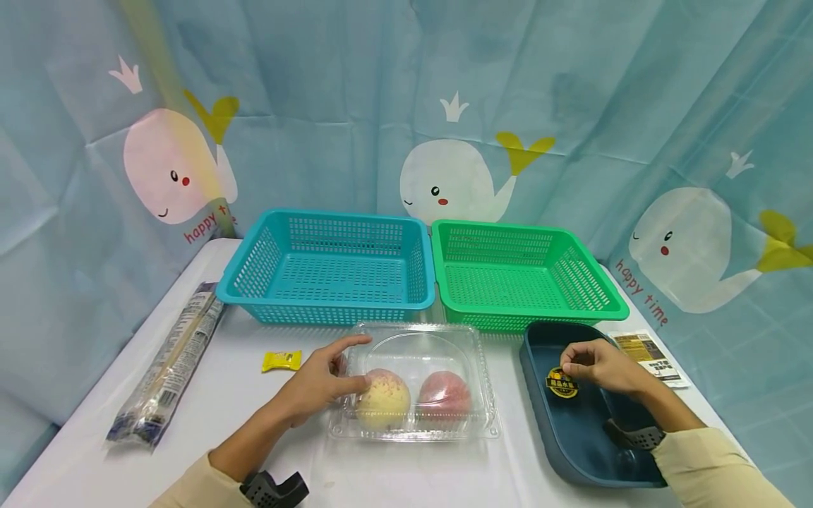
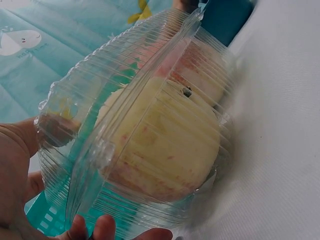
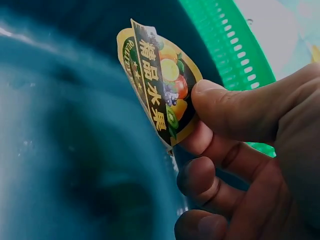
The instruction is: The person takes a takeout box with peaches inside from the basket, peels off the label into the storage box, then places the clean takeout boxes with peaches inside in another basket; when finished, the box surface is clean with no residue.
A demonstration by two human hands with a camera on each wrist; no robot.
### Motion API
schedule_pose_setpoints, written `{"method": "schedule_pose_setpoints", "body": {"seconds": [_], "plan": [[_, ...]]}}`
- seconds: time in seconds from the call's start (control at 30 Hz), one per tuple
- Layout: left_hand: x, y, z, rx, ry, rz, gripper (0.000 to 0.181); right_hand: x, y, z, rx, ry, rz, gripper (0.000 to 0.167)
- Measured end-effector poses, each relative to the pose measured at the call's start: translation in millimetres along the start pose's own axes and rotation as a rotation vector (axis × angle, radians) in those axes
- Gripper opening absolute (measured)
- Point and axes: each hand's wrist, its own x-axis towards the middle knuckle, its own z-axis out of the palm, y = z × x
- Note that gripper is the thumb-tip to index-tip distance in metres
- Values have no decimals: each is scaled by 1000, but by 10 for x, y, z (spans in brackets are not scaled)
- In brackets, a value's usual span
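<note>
Gripping the left end of a clear box [image 1: 422,353] on the table [image 1: 244,384], the left hand [image 1: 320,377] is part-way open in the head view, its thumb by a yellow fruit [image 1: 383,400] that lies inside beside a red fruit [image 1: 444,395]. On the right, the right hand [image 1: 600,363] pinches a sticker [image 1: 562,383] over the navy tub [image 1: 587,434]. A blue basket [image 1: 343,314] and a green basket [image 1: 533,317] stand behind; a small yellow packet [image 1: 281,360] lies near the left hand.

In the left wrist view, the left hand's bent fingers meet the box's ribbed plastic, the yellow fruit nearest.

In the right wrist view, thumb and forefinger are nearly closed on the sticker's edge; its far side is folded, and the other fingers curl below
</note>
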Motion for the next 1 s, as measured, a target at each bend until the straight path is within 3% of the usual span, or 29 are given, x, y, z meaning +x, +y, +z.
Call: {"method": "schedule_pose_setpoints", "body": {"seconds": [0.27,0.57,0.77,1.0], "plan": [[8,-21,-13,-20,-30,33,68,5,95,31,-54,-20,41,7],[-2,-14,-13,-39,-36,27,69,27,201,72,-145,-35,34,9],[-2,-16,-13,-38,-34,26,69,29,193,80,-153,-29,44,6],[-7,-15,-11,-40,-34,21,70,24,92,69,-243,54,34,2]]}}
